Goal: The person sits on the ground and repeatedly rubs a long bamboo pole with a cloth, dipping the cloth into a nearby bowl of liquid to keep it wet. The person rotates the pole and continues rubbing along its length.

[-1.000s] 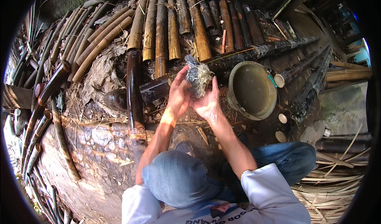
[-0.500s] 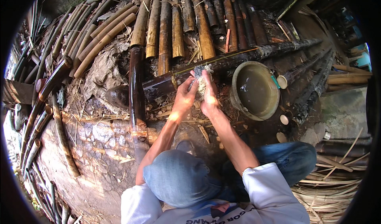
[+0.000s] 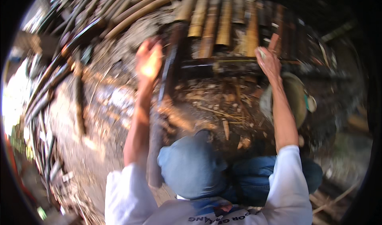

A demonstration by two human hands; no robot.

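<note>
Frame was motion-blurred throughout; details coarse. Nearest the camera sat the person's blue cap [image 3: 191,170], blue trousers [image 3: 254,179] and white sleeves, both forearms stretched forward and spread well apart. Next out, the earth floor [image 3: 107,105] was littered with splinters and chips [image 3: 223,113]. A round greenish bowl [image 3: 296,99] sat just beside the right forearm, partly hidden by it. The left hand [image 3: 149,59] was open, fingers raised, just beside a dark bamboo pole [image 3: 169,71] that ran toward the person; contact could not be told. The right hand [image 3: 269,61] was loosely curled with something small and pale at its fingertips (too blurred to identify), hovering at a dark horizontal pole [image 3: 223,63]. Farthest lay a row of tan bamboo lengths [image 3: 225,20] side by side. Judged risks: the round poles might roll or slip under an open palm; loose splinters could catch bare skin; the right elbow, so near the bowl, might knock it over.
</note>
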